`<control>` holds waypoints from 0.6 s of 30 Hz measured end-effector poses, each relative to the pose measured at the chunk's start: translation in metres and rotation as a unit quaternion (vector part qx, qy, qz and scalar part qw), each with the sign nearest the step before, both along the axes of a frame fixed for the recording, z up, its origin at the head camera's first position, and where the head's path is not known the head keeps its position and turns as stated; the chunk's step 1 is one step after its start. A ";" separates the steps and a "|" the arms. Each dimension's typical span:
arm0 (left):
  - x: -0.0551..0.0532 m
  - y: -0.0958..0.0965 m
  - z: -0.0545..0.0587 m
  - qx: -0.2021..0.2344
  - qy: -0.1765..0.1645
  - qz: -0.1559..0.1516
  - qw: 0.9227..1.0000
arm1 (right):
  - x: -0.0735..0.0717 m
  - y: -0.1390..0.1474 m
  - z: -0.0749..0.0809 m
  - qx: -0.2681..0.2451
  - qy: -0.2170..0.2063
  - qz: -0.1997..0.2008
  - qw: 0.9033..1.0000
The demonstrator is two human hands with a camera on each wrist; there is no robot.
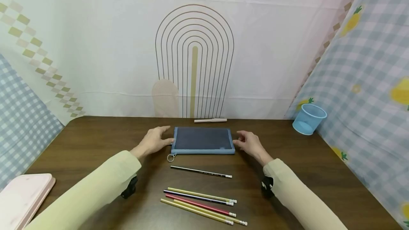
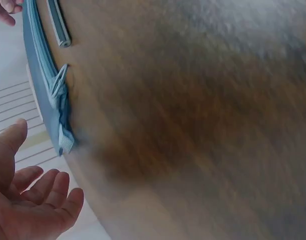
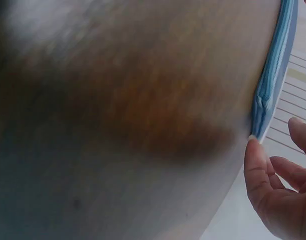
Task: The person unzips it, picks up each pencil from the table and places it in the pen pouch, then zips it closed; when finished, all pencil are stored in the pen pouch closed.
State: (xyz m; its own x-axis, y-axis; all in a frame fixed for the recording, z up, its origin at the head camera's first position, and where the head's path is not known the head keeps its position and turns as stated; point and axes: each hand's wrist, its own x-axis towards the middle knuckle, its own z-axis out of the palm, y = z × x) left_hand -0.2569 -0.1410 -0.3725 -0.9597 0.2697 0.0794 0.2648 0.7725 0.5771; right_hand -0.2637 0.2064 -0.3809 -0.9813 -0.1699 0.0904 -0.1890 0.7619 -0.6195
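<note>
A flat blue zippered pouch [image 1: 203, 139] with a dark see-through top lies on the brown table between both hands. A ring pull [image 1: 171, 157] hangs off its front left corner. My left hand [image 1: 154, 140] is at the pouch's left edge, its thumb right by the side and the fingers spread, as the left wrist view shows. On the opposite side my right hand [image 1: 250, 144] has its fingertips at the right edge, fingers loosely bent. In front of the pouch lies a black pencil [image 1: 201, 171]. Closer to me several pencils [image 1: 204, 201] in yellow, dark and red lie side by side.
Behind the pouch a pale pen [image 1: 210, 120] lies along the table's back edge. A blue mesh cup [image 1: 309, 119] stands at the back right corner. At the front left sits a pink case [image 1: 27, 200]. Patterned cloths [image 1: 112, 45] hang around the table.
</note>
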 end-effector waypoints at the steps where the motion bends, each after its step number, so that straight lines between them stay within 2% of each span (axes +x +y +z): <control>1: 0.000 0.001 -0.001 0.005 -0.008 0.002 1.000 | -0.001 -0.002 -0.001 -0.006 -0.008 -0.003 1.000; 4: 0.000 0.005 -0.005 0.022 -0.031 0.012 0.999 | -0.001 -0.007 -0.003 -0.012 -0.017 -0.007 1.000; 9: 0.002 0.009 -0.008 0.047 -0.049 0.038 0.997 | -0.003 -0.014 -0.005 -0.007 -0.020 -0.019 1.000; 18: 0.001 0.014 -0.014 0.068 -0.049 0.063 0.995 | -0.006 -0.017 -0.008 0.007 -0.032 -0.037 0.999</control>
